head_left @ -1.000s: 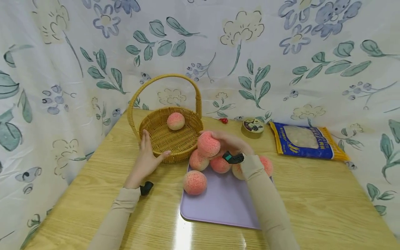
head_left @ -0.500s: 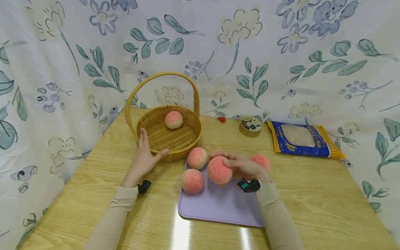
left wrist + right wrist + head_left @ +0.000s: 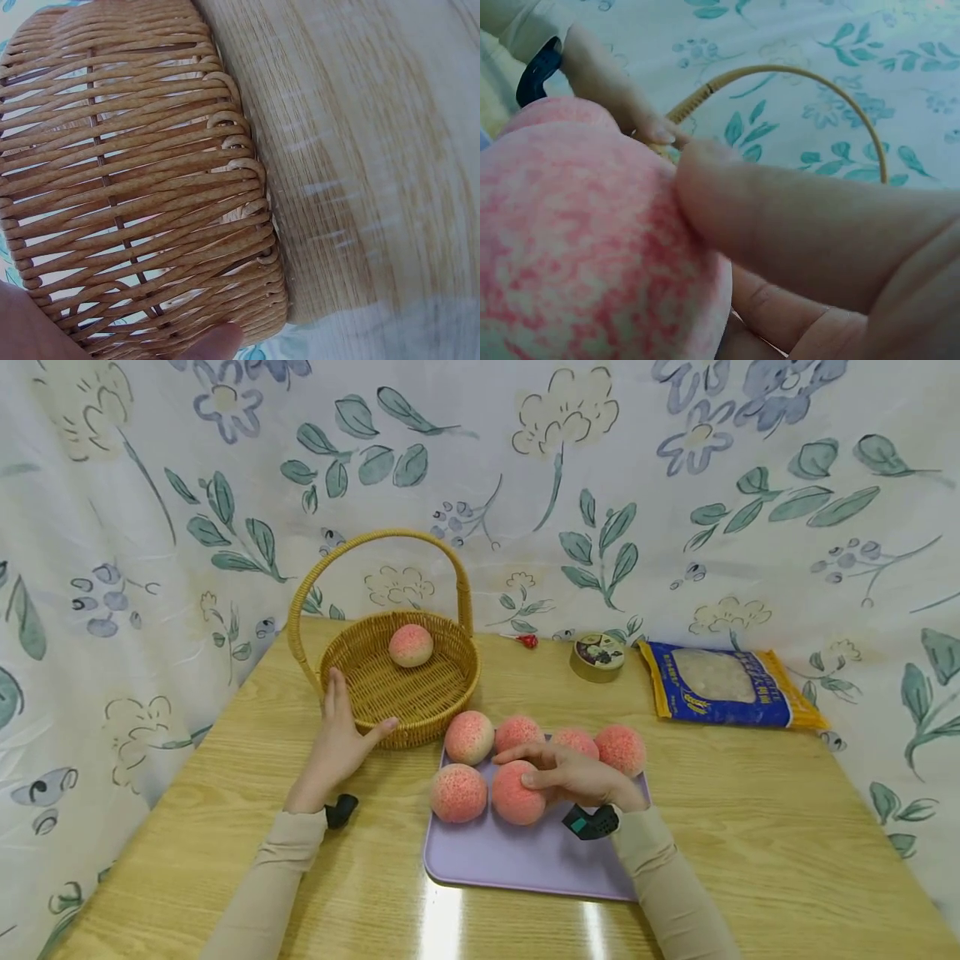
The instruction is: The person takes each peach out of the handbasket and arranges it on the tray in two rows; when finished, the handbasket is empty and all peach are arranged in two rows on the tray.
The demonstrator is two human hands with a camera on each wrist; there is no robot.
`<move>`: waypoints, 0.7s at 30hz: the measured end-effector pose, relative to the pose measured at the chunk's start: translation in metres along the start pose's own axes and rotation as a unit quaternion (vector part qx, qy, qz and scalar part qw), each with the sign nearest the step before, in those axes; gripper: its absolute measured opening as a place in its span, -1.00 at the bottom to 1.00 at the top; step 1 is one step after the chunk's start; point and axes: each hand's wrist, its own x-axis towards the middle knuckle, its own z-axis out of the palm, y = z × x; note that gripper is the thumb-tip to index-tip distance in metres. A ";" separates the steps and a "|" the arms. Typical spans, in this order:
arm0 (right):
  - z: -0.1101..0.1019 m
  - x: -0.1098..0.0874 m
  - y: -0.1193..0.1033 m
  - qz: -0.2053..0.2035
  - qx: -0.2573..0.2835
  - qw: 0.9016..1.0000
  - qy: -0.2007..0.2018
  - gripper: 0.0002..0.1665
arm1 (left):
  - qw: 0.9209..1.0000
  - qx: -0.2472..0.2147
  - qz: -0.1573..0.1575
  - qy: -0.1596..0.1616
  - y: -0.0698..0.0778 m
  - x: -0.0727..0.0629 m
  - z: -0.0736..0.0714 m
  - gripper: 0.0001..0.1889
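My right hand (image 3: 573, 774) holds a pink toy peach (image 3: 517, 797) low over the lilac tray (image 3: 525, 860), thumb on its near side. In the right wrist view the thumb (image 3: 780, 225) presses against the peach's surface (image 3: 592, 240). My left hand (image 3: 337, 743) rests against the wicker basket (image 3: 427, 735), its fingers straight along the left side and its thumb at the front rim. The basket's woven wall (image 3: 135, 187) fills much of the left wrist view. A single peach (image 3: 411, 646) lies in the basket. Beside the held one is another peach (image 3: 458, 793).
Several more peaches, among them a pale-sided peach (image 3: 469, 737) and a red-topped peach (image 3: 621, 750), line the tray's back edge. Behind stand a round tin (image 3: 597, 658), a small red item (image 3: 528, 642) and a blue-and-yellow food packet (image 3: 731, 685). A floral curtain (image 3: 480, 468) closes off the back.
My right hand has carried the peach from near the basket's right rim down and forward to the front of the tray's peaches. My left hand stays at the basket.
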 end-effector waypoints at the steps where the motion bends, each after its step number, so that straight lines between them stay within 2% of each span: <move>1: 0.001 0.000 -0.001 0.002 -0.009 1.000 0.006 -0.37 | 1.000 0.000 0.000 0.001 0.000 0.000 0.000 0.23; 9: 0.000 -0.006 -0.005 0.003 -0.082 0.996 0.037 -0.45 | 1.000 0.002 0.000 -0.002 0.002 0.001 -0.002 0.24; 21: 0.003 -0.009 -0.010 0.011 -0.074 0.995 0.064 -0.44 | 1.000 0.004 0.002 0.002 -0.001 -0.001 -0.001 0.24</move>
